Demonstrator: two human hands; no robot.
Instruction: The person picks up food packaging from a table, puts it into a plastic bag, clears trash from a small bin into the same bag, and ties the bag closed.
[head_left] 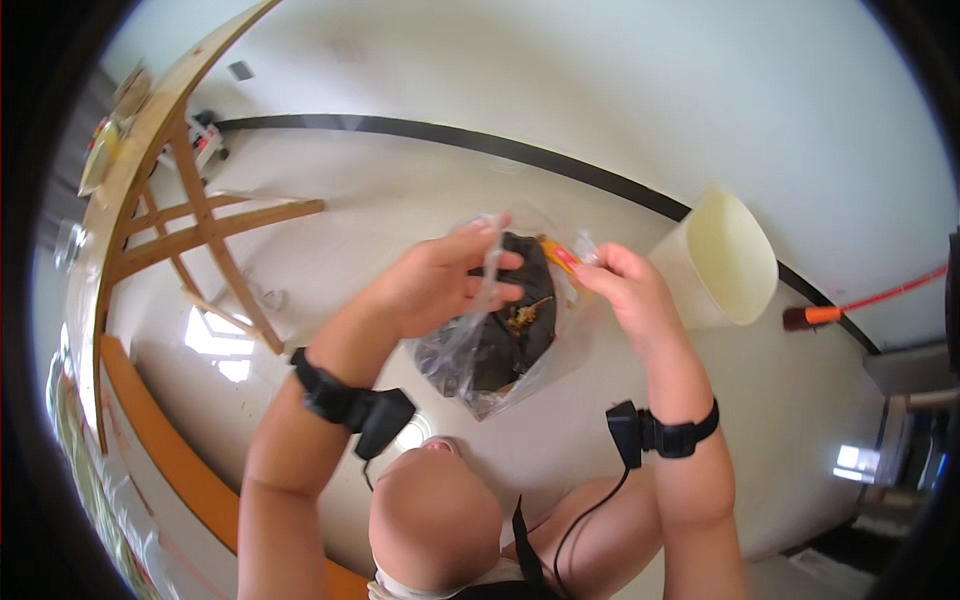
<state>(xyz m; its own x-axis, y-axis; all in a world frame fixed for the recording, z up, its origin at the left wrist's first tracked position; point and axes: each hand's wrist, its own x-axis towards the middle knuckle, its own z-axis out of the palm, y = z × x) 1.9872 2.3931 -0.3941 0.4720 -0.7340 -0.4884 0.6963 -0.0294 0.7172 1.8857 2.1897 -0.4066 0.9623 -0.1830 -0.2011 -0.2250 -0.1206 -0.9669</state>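
Observation:
A clear plastic bag stands on the floor in front of my knees, its mouth spread between my hands. My left hand has the near left side of the rim, with film running across its slightly parted fingers. On the other side, my right hand pinches the rim between thumb and fingers. Dark grey material fills much of the bag, with small yellow-brown scraps on top. Close to my right fingertips is an orange and red wrapper; whether those fingers also hold it is unclear.
To the right, an off-white bin stands by the wall. Beyond it lies a brush with dark bristles and a red handle. A wooden table with crossed legs is at the left, above an orange strip. Black straps with cables circle both forearms.

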